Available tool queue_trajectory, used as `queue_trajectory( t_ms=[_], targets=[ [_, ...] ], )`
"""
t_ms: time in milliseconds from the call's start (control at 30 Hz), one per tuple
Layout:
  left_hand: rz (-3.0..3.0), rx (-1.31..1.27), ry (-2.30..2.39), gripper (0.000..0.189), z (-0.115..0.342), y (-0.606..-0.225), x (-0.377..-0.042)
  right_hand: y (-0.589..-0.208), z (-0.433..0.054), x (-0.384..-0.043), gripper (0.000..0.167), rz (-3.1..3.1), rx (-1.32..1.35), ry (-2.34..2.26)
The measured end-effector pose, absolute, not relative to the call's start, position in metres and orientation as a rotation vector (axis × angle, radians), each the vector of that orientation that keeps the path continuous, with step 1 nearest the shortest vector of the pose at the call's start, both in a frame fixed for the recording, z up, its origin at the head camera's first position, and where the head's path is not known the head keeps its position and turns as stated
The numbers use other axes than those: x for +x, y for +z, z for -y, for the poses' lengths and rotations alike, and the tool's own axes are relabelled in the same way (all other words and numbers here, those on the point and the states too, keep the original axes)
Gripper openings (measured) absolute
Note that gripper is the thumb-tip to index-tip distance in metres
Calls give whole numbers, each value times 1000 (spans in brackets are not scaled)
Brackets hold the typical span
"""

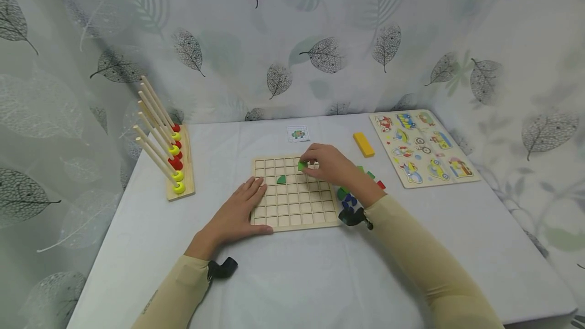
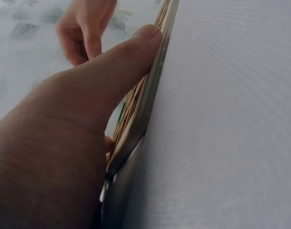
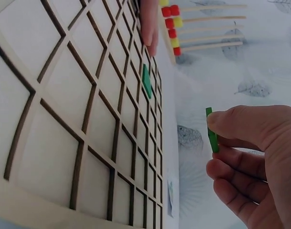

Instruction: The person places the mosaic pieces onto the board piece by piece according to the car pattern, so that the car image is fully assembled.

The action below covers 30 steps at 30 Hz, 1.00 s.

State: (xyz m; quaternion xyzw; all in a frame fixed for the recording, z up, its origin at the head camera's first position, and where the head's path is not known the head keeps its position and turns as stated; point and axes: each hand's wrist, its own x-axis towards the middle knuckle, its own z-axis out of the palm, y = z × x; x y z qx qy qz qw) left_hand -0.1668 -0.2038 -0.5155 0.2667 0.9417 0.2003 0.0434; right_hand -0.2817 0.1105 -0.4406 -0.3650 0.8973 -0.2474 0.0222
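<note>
A wooden grid board (image 1: pixel 292 212) with square cells lies on the table. My left hand (image 1: pixel 237 210) rests along its left side, fingers spread on the edge and thumb at the front left corner. Between thumb and fingertips, my right hand (image 1: pixel 325 162) pinches a thin green tile (image 3: pixel 212 130) above the far part of the board. One dark green tile with a rounded corner (image 1: pixel 281 179) sits in a cell near the far left. To the board's right, partly under my right forearm, are loose green, blue and red tiles (image 1: pixel 349 200).
A small picture card (image 1: pixel 298 134) lies behind the board. At left stands a wooden peg stand (image 1: pixel 186 187) with red and yellow beads. A yellow block (image 1: pixel 363 144) and a wooden picture puzzle (image 1: pixel 422 149) lie to the right. A leaf-patterned curtain (image 1: pixel 274 39) hangs behind the table.
</note>
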Motion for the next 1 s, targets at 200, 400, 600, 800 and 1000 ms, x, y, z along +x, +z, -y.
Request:
queue_trajectory(
  t_ms=[200, 400, 600, 800, 1000],
  targets=[
    [-2885, 823, 613, 124, 204, -515, -166, -445, -102, -282, 23, -2762, -1133, -764],
    [-2879, 820, 620, 123, 203, -514, -166, -450, -94, -281, 22, -2742, -1122, -735],
    [-2890, 841, 621, 123, 203, -513, -166, -462, -84, -283, 21, -2743, -1122, -688],
    [-2895, 857, 631, 123, 204, -513, -165, -471, -78, -284, 22, -2732, -1142, -645],
    [-2886, 832, 617, 123, 204, -514, -166, -475, -76, -285, 24, -2735, -1135, -548]
  ],
)
